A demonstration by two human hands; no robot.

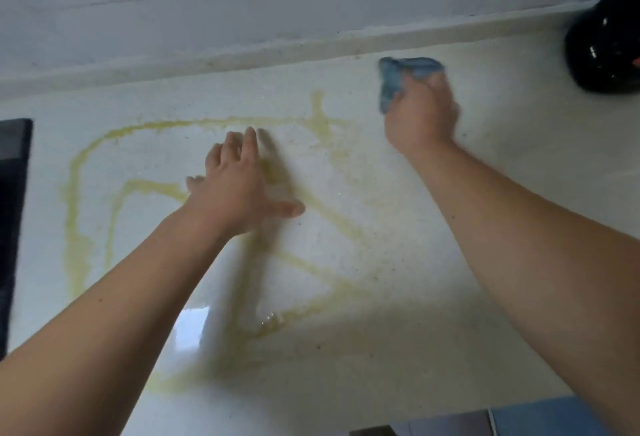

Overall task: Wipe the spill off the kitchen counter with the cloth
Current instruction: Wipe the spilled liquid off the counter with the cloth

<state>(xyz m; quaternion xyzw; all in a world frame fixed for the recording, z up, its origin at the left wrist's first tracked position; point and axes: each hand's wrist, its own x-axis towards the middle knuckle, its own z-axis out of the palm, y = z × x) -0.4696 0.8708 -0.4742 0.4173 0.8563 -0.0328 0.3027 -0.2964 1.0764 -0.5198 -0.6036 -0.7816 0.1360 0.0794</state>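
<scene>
Most of the spill is left to wipe.

The right hand grips a bunched blue cloth near the back edge of the counter, just right of the yellow spill, whose streaks loop from the back edge to the front edge and look unwiped. The left hand lies flat with fingers spread, holding nothing, seemingly on the wet middle, though blur hides the contact. A black jar stands at the back right corner.

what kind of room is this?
Probably a home kitchen: a pale glossy counter against a wall ledge, yellowish spill streaked across it, right hand wiping with a blue cloth.
</scene>
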